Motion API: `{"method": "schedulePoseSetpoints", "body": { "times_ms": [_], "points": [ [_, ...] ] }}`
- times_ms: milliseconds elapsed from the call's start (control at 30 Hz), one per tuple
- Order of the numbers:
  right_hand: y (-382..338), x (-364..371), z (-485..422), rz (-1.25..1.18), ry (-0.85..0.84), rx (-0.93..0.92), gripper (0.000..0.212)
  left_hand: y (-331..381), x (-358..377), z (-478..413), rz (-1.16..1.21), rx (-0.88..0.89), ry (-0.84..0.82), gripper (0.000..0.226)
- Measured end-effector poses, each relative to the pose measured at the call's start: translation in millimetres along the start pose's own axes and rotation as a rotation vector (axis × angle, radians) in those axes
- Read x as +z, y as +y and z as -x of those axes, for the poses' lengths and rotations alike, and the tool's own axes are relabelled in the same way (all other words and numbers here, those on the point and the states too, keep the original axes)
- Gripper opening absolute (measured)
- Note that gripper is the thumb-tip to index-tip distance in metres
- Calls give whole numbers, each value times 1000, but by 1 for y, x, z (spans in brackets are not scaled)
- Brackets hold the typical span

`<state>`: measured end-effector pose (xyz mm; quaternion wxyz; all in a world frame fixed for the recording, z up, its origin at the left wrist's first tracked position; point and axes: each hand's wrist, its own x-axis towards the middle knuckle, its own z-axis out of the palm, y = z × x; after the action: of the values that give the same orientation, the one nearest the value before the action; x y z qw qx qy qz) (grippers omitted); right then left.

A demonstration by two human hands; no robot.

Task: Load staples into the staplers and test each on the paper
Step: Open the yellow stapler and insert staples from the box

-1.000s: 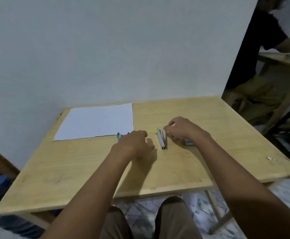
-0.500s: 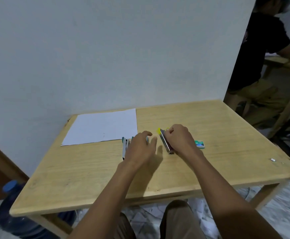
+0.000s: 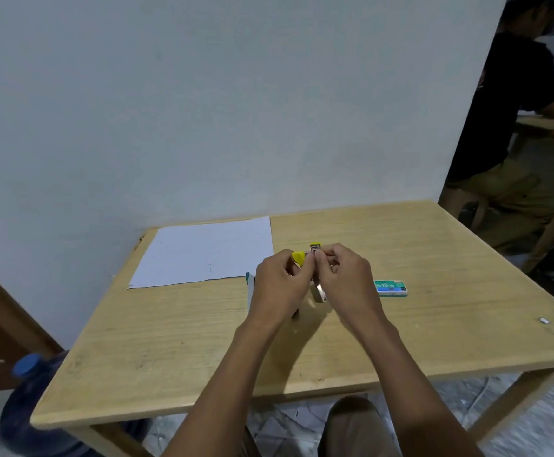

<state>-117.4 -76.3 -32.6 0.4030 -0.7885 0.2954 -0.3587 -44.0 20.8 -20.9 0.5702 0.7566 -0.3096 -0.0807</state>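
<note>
A white sheet of paper (image 3: 204, 252) lies at the bench's (image 3: 170, 341) far left. Just beside its near right corner a teal stapler (image 3: 250, 285) rests, partly hidden by the left hand (image 3: 280, 285). Both hands, left and right hand (image 3: 345, 282), hold the yellow stapler (image 3: 315, 258) raised above the bench, fingers pinching it. A green staple box (image 3: 391, 288) lies to the right.

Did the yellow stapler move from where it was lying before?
Yes. The yellow stapler lay flat on the table before; now both hands hold it lifted above the wood, opened up, left of the green staple box.
</note>
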Motion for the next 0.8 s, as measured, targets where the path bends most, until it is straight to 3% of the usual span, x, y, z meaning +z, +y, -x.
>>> {"method": "schedulePoseSetpoints", "body": {
  "times_ms": [200,367,500,567,667,800],
  "points": [
    [-3,9,-7,-36,166,57,22,4,-10,5,64,33,61,35],
    [3,-5,-27,-228,308,197,28,4,-22,18,168,-30,-72,21],
    [2,-5,-24,-301,199,190,13,2,-24,14,332,-103,-23,18],
    [3,-3,-22,-381,155,276,8,0,-25,12,365,-118,9,17],
    [9,2,-21,-420,42,462,30,-2,-26,11,343,-115,60,23],
    [13,6,-16,-46,-142,459,49,0,-29,7,325,-91,127,31]
  ]
}}
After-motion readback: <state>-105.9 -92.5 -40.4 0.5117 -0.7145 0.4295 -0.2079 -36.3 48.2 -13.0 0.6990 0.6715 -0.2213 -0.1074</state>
